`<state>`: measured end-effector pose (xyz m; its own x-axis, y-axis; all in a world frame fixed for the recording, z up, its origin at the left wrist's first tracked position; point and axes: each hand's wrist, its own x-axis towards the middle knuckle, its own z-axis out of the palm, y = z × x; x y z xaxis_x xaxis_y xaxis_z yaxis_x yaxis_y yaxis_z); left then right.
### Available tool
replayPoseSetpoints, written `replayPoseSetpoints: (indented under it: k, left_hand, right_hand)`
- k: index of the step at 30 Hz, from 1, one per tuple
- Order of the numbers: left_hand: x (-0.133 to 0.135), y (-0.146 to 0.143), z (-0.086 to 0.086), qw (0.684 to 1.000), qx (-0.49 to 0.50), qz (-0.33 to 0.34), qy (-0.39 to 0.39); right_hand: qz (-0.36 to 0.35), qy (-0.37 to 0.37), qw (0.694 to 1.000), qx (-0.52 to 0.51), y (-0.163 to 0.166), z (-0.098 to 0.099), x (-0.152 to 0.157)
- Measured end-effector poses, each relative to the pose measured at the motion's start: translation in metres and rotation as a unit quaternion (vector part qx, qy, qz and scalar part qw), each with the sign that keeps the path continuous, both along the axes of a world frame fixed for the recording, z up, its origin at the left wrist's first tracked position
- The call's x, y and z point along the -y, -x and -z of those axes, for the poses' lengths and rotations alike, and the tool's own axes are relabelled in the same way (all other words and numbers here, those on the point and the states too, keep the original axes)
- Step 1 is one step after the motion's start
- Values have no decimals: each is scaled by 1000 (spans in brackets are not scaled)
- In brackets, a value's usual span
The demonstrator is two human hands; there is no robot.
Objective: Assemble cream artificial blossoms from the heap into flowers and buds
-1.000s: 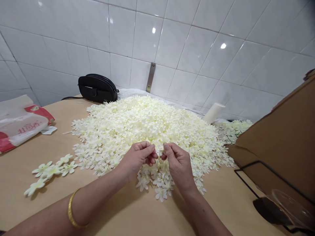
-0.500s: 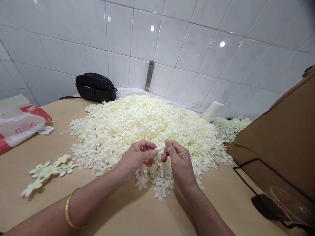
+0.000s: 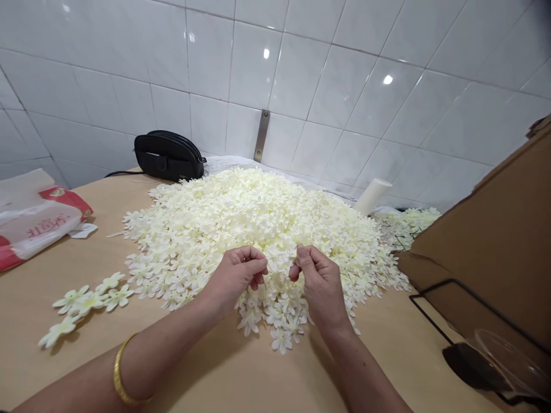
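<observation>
A large heap of creamy white artificial flowers (image 3: 258,212) spreads over the table in front of me. Above its near side, my left hand (image 3: 245,271) has thumb and forefinger pressed together. Anything in that pinch is too small to tell against the white heap. A little to the right, my right hand (image 3: 321,284) pinches with thumb and curled forefinger on what looks like a white artificial flower, its outline blending into the pile. A narrow gap separates the two hands. Loose flowers (image 3: 282,339) lie on the tabletop just below them.
At left lies a small group of flowers (image 3: 89,301), with a red-and-white plastic bag (image 3: 51,221) behind it. A black pouch (image 3: 169,156) stands near the tiled wall. On the right are a white roll (image 3: 373,196), a cardboard box (image 3: 486,252) and dark-lensed glasses (image 3: 473,367).
My hands have drawn slightly apart, the left to the left and the right to the right. The left fingers have closed into a tighter pinch.
</observation>
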<state>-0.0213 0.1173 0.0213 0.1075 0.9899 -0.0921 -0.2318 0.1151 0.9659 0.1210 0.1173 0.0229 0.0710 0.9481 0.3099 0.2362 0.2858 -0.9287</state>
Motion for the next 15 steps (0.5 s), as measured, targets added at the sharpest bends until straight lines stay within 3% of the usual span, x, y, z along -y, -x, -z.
replayPoseSetpoints:
  k: [8,15]
  left_hand:
    - [-1,7,-5,996,-79,-32,-32]
    - [-15,29,-7,976,-209,-35,-48]
  right_hand:
    - [23,-24,996,-86,-6,2,-6]
    - [10,-5,998,-62,-8,2,-6]
